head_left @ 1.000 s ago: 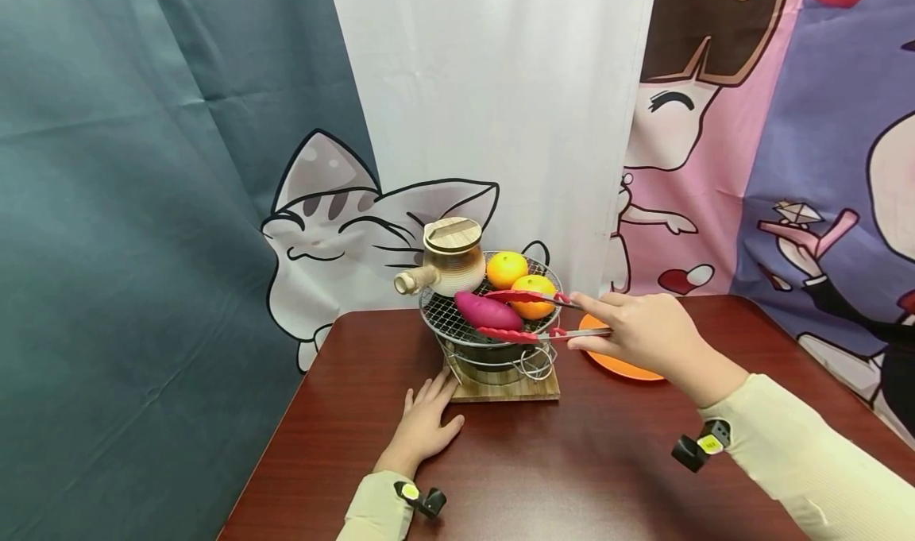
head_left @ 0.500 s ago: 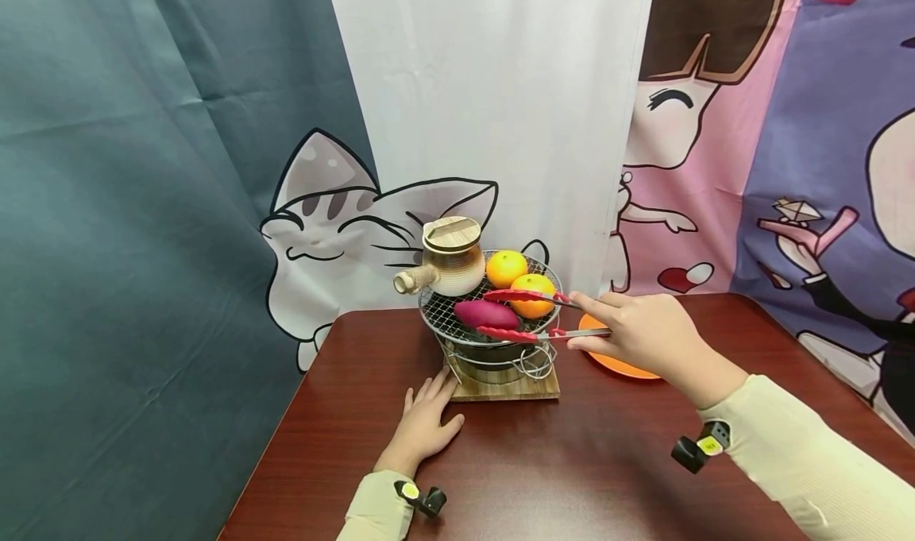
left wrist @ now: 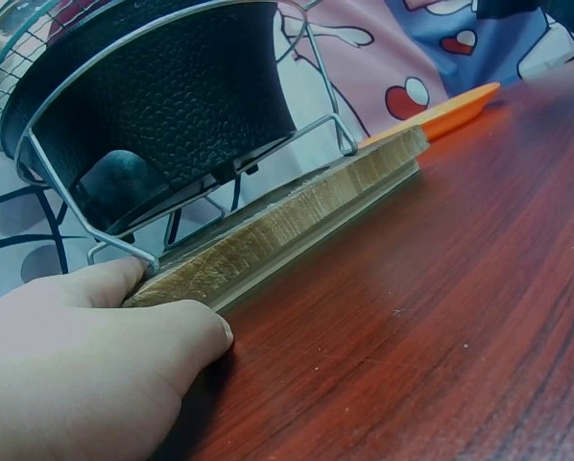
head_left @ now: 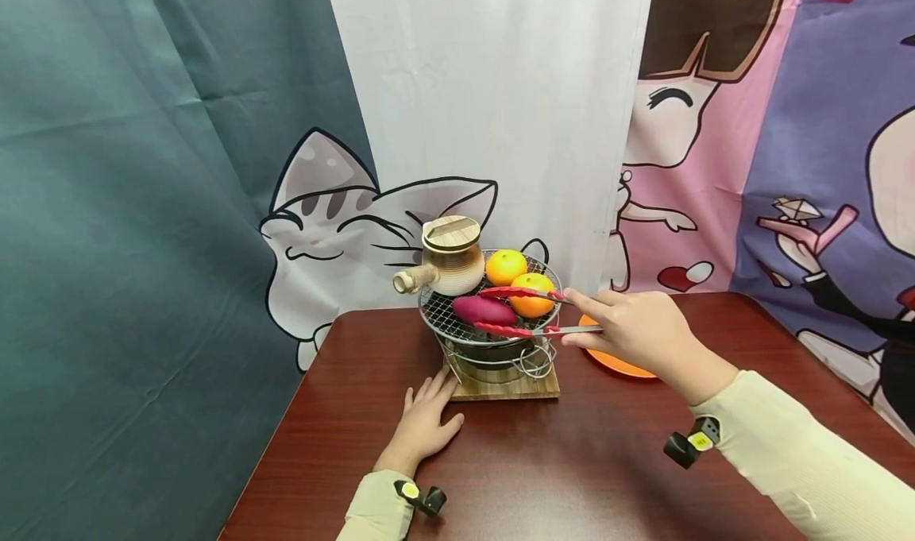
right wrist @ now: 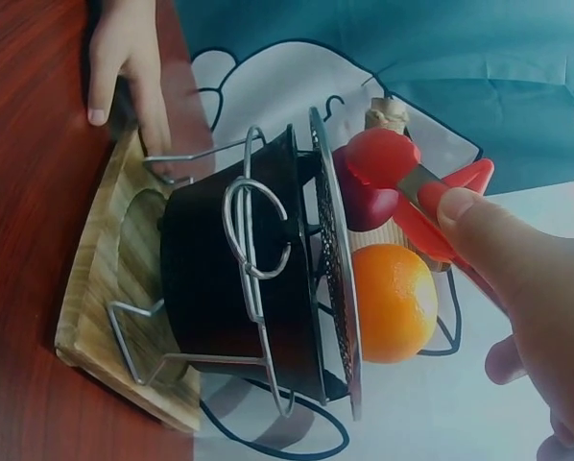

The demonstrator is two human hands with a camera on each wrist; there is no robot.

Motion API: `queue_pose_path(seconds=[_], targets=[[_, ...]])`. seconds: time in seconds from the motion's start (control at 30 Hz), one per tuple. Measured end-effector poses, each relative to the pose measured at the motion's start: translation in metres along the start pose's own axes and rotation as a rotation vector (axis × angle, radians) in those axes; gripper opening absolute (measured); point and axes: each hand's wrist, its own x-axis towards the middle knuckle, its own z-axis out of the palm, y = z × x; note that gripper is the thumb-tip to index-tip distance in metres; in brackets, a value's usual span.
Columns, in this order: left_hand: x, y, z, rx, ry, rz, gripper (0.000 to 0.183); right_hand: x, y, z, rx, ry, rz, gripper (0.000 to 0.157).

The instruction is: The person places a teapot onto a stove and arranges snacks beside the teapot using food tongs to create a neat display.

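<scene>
In the head view, a purple sweet potato (head_left: 480,311) lies on the wire mesh of a small round grill (head_left: 442,333). My right hand (head_left: 643,330) grips a pair of tongs (head_left: 509,331) with red scalloped tips. The tongs' arms stand apart, one along the sweet potato's near side, the other past its far right end, in front of an orange (head_left: 536,307). In the right wrist view, the thumb presses along the tongs' metal arm. My left hand (head_left: 420,427) lies spread on the table, its fingertips at the left corner of the grill's wooden base (head_left: 507,391).
A clay teapot (head_left: 457,272) with a wooden lid and side handle stands at the mesh's back left. Another orange (head_left: 506,267) sits beside it. On the table to the right, an orange plate (head_left: 618,364) is partly behind the right hand. A printed curtain hangs behind.
The sweet potato has gone from slanting to lying more level and has shifted slightly left. My right hand and the tongs have moved a little left. The left hand stays in place.
</scene>
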Motion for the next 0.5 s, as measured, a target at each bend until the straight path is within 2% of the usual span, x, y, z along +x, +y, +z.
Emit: queue_pose_path(seconds=[0.2, 0.5], targets=[[0.001, -0.0002, 0.0001, -0.002, -0.002, 0.003, 0.068, -0.0002, 0.0009, 0.0009, -0.007, 0.003, -0.003, 0.069], [0.0003, -0.0007, 0.0002, -0.012, -0.006, -0.002, 0.069, -0.0051, 0.0018, -0.0001, -0.01, 0.003, 0.026, 0.08]])
